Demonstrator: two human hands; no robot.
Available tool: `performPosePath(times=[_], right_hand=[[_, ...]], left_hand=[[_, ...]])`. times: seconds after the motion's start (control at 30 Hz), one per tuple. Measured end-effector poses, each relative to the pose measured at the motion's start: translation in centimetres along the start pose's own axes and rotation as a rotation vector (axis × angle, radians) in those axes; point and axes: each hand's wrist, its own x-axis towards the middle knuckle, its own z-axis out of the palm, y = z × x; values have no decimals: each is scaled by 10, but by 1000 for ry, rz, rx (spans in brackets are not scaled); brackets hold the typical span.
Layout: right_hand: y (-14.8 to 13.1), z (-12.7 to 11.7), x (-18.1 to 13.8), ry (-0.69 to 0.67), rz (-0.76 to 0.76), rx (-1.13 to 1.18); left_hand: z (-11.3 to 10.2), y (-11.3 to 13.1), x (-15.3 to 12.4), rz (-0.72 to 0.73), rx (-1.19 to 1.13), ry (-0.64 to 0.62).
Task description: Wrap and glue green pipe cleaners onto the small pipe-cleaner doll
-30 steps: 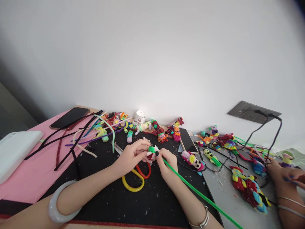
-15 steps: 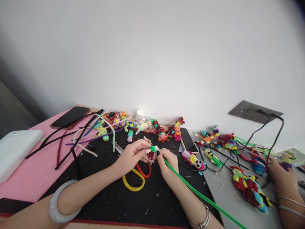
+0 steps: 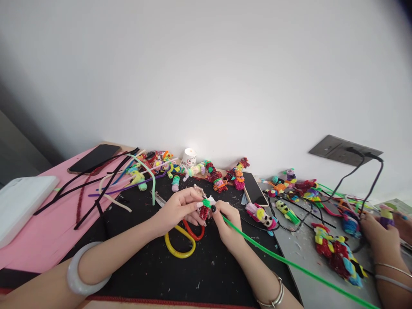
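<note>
Doll [image 3: 204, 213] by scissors [image 3: 179, 255] was pinched in left hand [image 3: 178, 210], right hand [image 3: 229, 219] gripped green pipe cleaner [image 3: 273, 252] between fingertips, cup [image 3: 189, 158] beyond scissors bore unreadable print

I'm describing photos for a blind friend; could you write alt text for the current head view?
A person's left hand holds a small sparkly red piece while the right hand pinches a long green pipe cleaner close by. Scissors lie beneath on a black mat; colourful fuzzy figures are beyond.

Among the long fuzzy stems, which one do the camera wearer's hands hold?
The bright green stem, pinched in the right hand and trailing to the lower right; the mint stem and black stems lie loose at left.
</note>
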Motion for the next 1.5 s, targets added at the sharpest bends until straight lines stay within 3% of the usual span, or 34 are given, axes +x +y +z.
performPosePath(times=[0.33, 0.67, 0.87, 1.07, 1.3, 1.5], right_hand=[[-5, -4, 1, -22, 73, 146], [3, -7, 2, 99, 184, 182], [14, -11, 2, 175, 228, 233], [14, -9, 0, 145, 243, 280], [20, -2, -2, 112, 245, 464], [19, 3, -3, 27, 286, 638]], left_hand=[[0, -1, -2, -48, -109, -80], [0, 15, -4, -22, 54, -51], [-12, 3, 6, 158, 159, 101], [-15, -3, 7, 317, 367, 167], [-13, -2, 2, 234, 372, 122], [-2, -2, -1, 210, 171, -9]])
